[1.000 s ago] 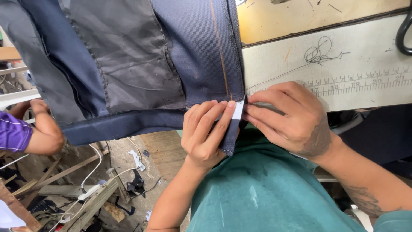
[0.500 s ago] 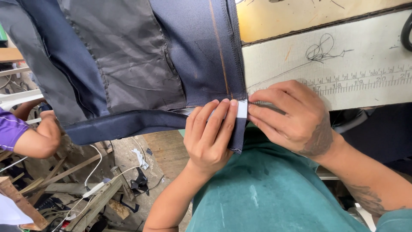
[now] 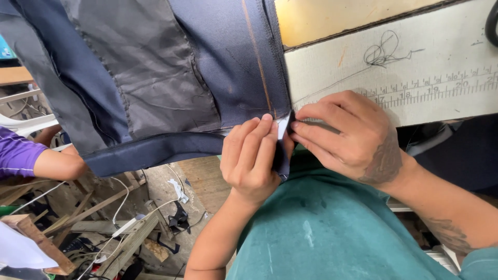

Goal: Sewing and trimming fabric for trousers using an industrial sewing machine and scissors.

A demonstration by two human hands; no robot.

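Navy garment [image 3: 218, 67] draped over bench [image 3: 415, 98] edge, hanging down toward lap; corner of hem at approx centre of view. Both hands meeting at that corner.

Left hand [image 3: 251, 158] at 7 o'clock from corner, fingers [image 3: 259, 137] closed flat together, pressing hem fold w/ thumb side hidden behind cloth. Right hand [image 3: 353, 137] at 4 o'clock from corner, fingers [image 3: 311, 132] pinched shut on the edge, tips pointing to 9 o'clock. Small white tag [image 3: 282, 125] between the two sets of fingertips, touching both; can't tell what it is exactly.

Key relation: corner lies just at fingertips of both hands, no gap. Hem's long axis running 9 to 3 o'clock; orange-stitched seam [image 3: 258, 62] running 12 to 6, meeting hem right at the pinch. Both hands equally near; right one on the outer edge, left on the hem side.

Count: 1 garment, 1 grey lining panel [image 3: 150, 67] at 10 o'clock, 1 printed ruler strip [image 3: 441, 88] on bench at 2 o'clock, 1 loose thread tangle [image 3: 384, 49] above it. Another person's arm in purple sleeve [image 3: 18, 155] at 9 o'clock, well apart.
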